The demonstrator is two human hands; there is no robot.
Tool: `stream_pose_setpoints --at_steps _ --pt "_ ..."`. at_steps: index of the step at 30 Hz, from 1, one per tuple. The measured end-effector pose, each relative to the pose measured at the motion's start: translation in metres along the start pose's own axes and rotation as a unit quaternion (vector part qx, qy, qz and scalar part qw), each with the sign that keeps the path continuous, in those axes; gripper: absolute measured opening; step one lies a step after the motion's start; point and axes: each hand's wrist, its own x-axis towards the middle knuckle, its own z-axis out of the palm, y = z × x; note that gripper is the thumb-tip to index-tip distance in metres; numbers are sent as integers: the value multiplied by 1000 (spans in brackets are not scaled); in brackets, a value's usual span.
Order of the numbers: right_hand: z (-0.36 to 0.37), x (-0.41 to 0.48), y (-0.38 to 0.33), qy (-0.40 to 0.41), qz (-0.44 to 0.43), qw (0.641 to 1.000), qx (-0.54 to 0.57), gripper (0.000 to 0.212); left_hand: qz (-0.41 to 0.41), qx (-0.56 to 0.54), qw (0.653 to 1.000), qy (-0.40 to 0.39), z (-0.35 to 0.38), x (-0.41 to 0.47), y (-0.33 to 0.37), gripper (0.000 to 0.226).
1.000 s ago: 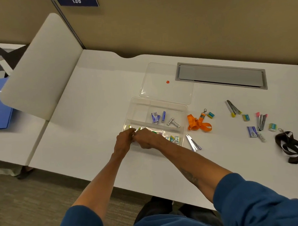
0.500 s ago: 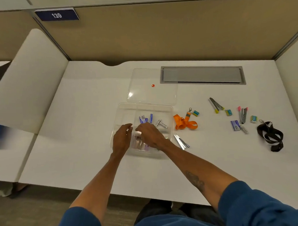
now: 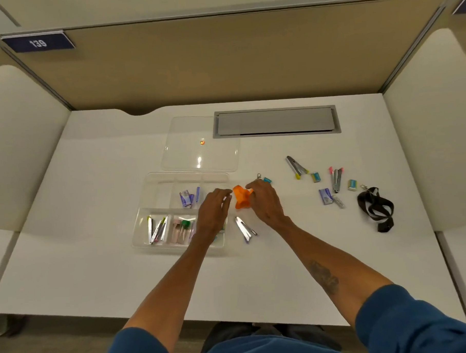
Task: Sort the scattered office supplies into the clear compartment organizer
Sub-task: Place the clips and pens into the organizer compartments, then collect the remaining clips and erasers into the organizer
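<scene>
Right hand [image 3: 265, 201]: I read the fingers as curled onto the orange lanyard [image 3: 241, 198], pinching its right side just off the organizer's right edge.
Left hand [image 3: 214, 209]: fingers spread and loose, tips touching or just short of the lanyard's left side — I cannot tell which; the palm hangs over the organizer's right compartments.
Organizer [image 3: 158, 198]: clear tray, left of centre on the white desk [image 3: 97, 275]. I see metal clips in the near-left compartment, pink and green pieces in the near-middle one, blue packets in the far-middle one. The near-right compartment is hidden by the left hand.
Lid [image 3: 199, 156]: lies flat, touching the tray's far edge, with an orange dot on it.
Loose clip [image 3: 245, 229]: on the desk just beside the tray's near-right corner, under the right wrist.
Right-side scatter: a black lanyard [image 3: 376, 208], clips and small packets — well apart from the tray.
Open room: I see bare desk along the near edge and all of the left side.
</scene>
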Motion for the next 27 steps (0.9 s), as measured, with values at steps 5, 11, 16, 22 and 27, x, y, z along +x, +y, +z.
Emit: stream_pose_setpoints --at_steps 5,11,16,22,27 --pt "-38 -12 55 49 94 994 -39 28 26 13 998 -53 43 -4 42 20" --pt "-75 -27 120 93 217 969 -77 32 62 8 996 -68 80 4 74 17" --pt "-97 -39 161 95 263 957 -78 23 76 5 986 -149 111 25 104 27" --pt "-109 -48 190 61 253 963 -71 32 96 55 960 -256 165 40 153 54" --pt "-111 -50 201 33 226 972 -55 28 86 64 954 -278 202 46 188 72"
